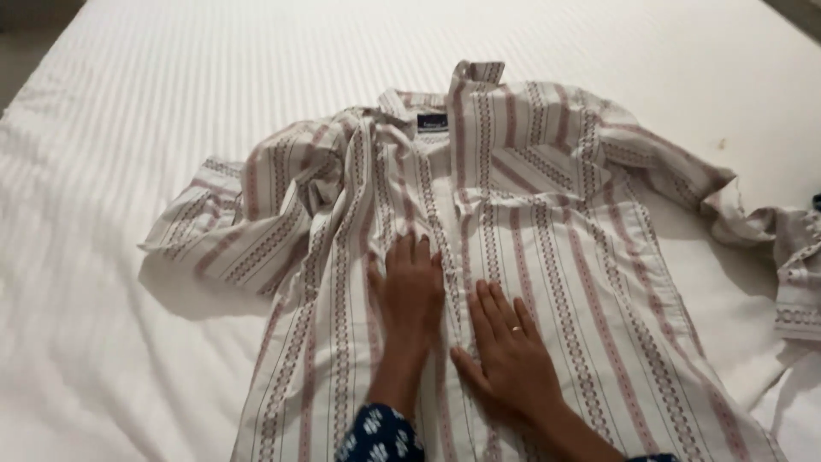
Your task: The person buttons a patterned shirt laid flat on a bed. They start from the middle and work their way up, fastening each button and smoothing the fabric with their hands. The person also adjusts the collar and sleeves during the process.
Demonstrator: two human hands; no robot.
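Landmark: the striped shirt [513,257], white with dusty-pink patterned stripes, spread face up on the bed [128,111] (white sheet, faint woven stripes).

Left of the shirt's front placket: one sleeve [231,222] lies bunched and half folded, cuff end toward the bed's left side, shadow under it. Near the shirt's top, the collar [466,81] sits crumpled with a dark label [433,122] showing just inside.

On the shirt's middle, left of the placket: left hand [410,295], palm down, fingers [402,257] slightly spread and flat on the cloth, gripping nothing. A dark blue floral cuff [380,436] shows at that wrist.

Just right of the placket: right hand [509,355], also flat, fingers [492,308] fanned apart, ring on one, pressing fabric, nothing held.

Right of the shirt's body: the other sleeve [753,222] trails off twisted toward the frame edge.

Risk (judgement): pressing the centre while both sleeves stay bunched could set creases or drag the front panels out of line; the wrinkled chest area would cause uneven layers. Sheet may also ruck up under sliding palms.
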